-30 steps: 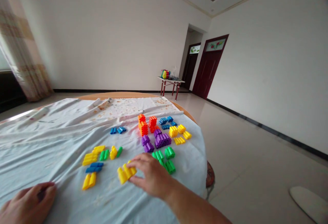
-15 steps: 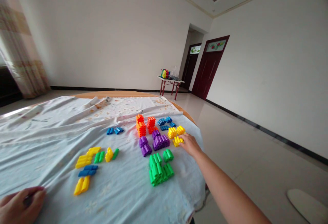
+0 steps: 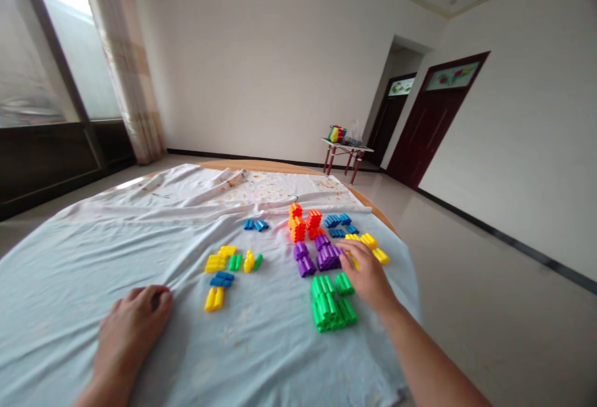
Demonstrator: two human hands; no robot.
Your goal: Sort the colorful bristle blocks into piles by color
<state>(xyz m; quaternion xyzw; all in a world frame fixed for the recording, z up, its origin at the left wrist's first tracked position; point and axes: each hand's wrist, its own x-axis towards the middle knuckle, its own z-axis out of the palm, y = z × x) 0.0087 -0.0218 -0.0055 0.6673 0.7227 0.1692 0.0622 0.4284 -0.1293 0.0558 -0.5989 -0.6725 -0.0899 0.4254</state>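
My right hand (image 3: 368, 273) lies palm down with fingers stretched out over the near part of a yellow block group (image 3: 375, 246), between purple blocks (image 3: 321, 255) and a green block cluster (image 3: 331, 307). Orange blocks (image 3: 303, 224) and blue blocks (image 3: 340, 224) sit farther back. My left hand (image 3: 133, 326) rests flat on the pale blue cloth (image 3: 93, 251), holding nothing. Just right of it lie loose pieces: a yellow pair (image 3: 214, 299), a blue piece (image 3: 221, 279), yellow blocks (image 3: 215, 263) and a green piece (image 3: 236, 262). A small blue pair (image 3: 256, 225) lies alone.
The cloth covers a round wooden table whose rim (image 3: 379, 211) shows at the right, with tiled floor beyond. A stained white cloth (image 3: 261, 186) lies at the back. A small red-legged table (image 3: 346, 146), dark doors (image 3: 433, 118) and a curtain (image 3: 124, 65) stand far off.
My right hand left the near middle of the cloth, where it touched a yellow block, and went to the yellow group on the right. My left hand slid forward. The view turned left.
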